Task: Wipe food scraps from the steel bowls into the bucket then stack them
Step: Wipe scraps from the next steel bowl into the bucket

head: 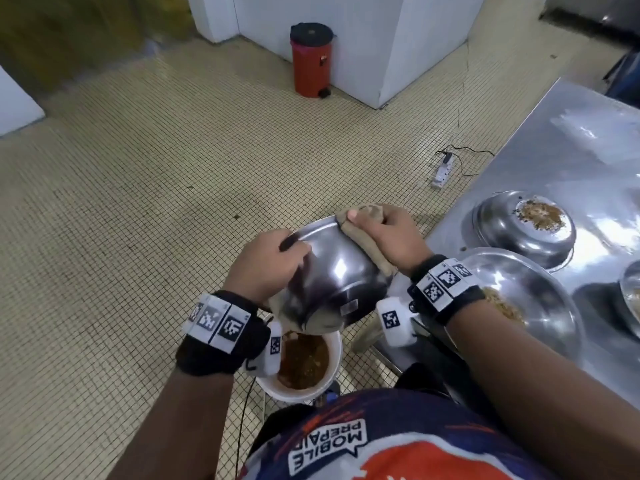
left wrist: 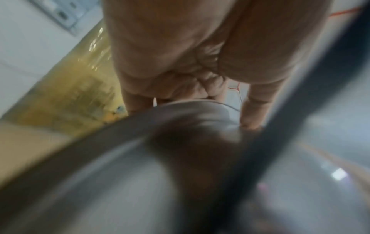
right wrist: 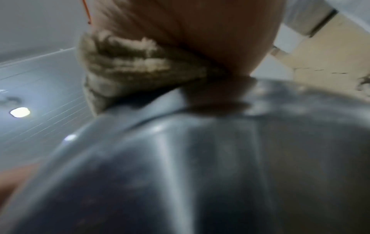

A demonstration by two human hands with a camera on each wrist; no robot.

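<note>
The fingers (head: pixel 287 242) of the left hand (head: pixel 266 265) curl over the near rim of a steel bowl (head: pixel 341 271) and grip it, tipped mouth-away and downward above a white bucket (head: pixel 330 372) that stands on the floor and holds brown slop. The right hand (head: pixel 388 237) clutches a tan cloth (head: pixel 363 233), thumb on top, pressed over the bowl's far rim; its other fingers are hidden under the cloth and inside the bowl, so how they lie cannot be told. The bowl's inside faces away from the head camera, so any scraps in it are out of sight. Both wrist views are blurred: the left shows the palm and a smeared grey rim, the right shows the cloth (right wrist: pixel 128 66) bunched against the bowl's (right wrist: pixel 200 158) outer wall. To the right a steel counter (head: pixel 568 140) carries more bowls: one (head: pixel 540 303) just beside the right wrist with tan food at its edge, partly covered by the forearm, another (head: pixel 524 226) farther back with brown crumbs in it, and a third cut off at the frame's edge. The floor (head: pixel 138 202) is small beige tile; a red pedal bin (head: pixel 311 60) stands against a white wall, and a power strip (head: pixel 443 169) with a black cord lies near the counter's corner.
</note>
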